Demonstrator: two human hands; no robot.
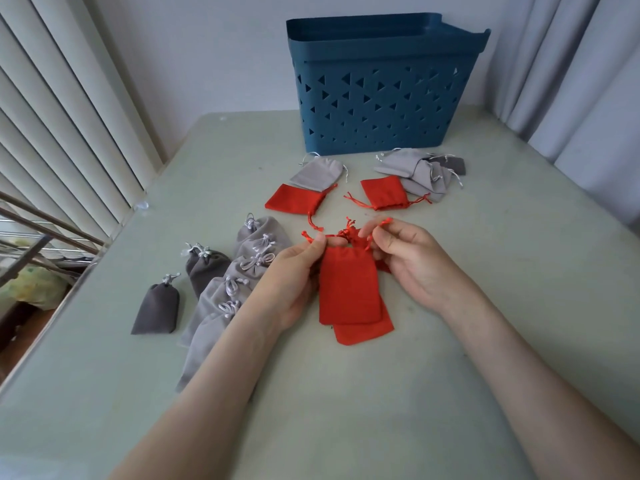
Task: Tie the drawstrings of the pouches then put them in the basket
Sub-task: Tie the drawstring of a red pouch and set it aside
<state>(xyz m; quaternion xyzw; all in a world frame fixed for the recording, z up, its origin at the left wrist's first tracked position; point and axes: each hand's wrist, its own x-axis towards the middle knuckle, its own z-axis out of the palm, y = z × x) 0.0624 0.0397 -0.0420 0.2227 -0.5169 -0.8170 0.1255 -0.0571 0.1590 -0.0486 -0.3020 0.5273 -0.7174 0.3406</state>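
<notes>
We pinch the drawstrings (349, 233) of the red pouch (348, 289), the fingers of the left hand (298, 271) on one cord end and those of the right hand (412, 265) on the other. An uneven pull could, we judge, slip the thin cords and leave the knot loose. The pouch is flat and matte with a gathered mouth. It lies over a second red pouch (363, 332) on the tabletop (485, 306), well apart from the basket (381, 98).

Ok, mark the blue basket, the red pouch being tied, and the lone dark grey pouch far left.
blue basket (381, 98), head view, perforated front wall.
top red pouch (348, 289), head view, middle of its cloth body.
far-left dark grey pouch (157, 308), head view, middle of its body.
</notes>
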